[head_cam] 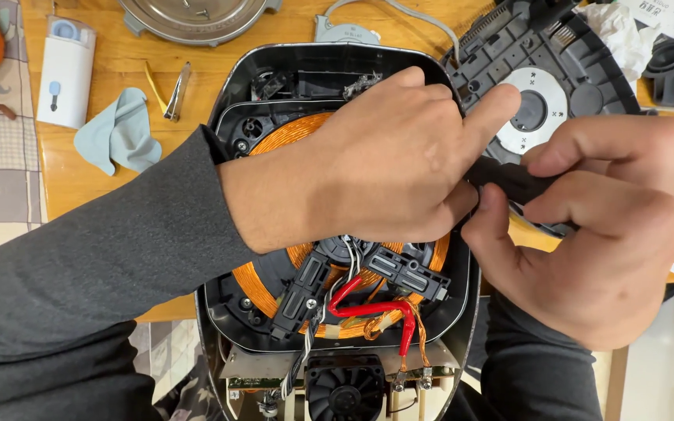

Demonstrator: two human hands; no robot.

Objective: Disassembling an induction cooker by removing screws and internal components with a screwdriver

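Black part (512,181) between both hands over coil (274,140)

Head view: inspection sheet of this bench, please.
Surface: wooden table, partly covered by checked cloth at left.
Job's things: opened appliance housing with copper coil; black part pinched between both hands.
Clutter: blue cloth, tweezers, white box, grey lid, black base plate.
Grippers: left hand and right hand both grip the black part.
Cables: red wires, striped bundle.
Surroundings: fan.
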